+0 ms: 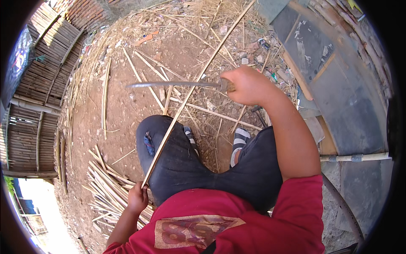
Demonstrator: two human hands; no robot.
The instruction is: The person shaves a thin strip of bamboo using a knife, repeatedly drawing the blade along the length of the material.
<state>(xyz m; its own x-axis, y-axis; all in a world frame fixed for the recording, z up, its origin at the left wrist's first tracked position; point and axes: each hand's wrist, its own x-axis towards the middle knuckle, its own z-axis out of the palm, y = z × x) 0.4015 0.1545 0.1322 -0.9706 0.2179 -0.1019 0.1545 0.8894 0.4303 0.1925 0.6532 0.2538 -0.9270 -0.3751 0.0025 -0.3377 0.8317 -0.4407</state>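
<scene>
A long, thin bamboo strip [172,123] slants from my left side up over my knee toward the far right. My left hand [138,197] is closed around its near end, beside my left thigh. Out in front, my right hand [246,86] grips the handle of a machete-like knife [177,84] with a long, slightly curved blade. The blade points left and crosses the strip in the picture; whether the two touch, I cannot tell. A pile of split bamboo strips [111,190] lies on the ground by my left arm.
Loose strips [105,99] are strewn over the bare soil [127,139], with straw and rubble farther out. Bamboo slat panels [36,139] stand at the left. Dark, worn sheets [338,93] and a bamboo pole [355,157] line the right. A brick wall [82,15] shows at the far left.
</scene>
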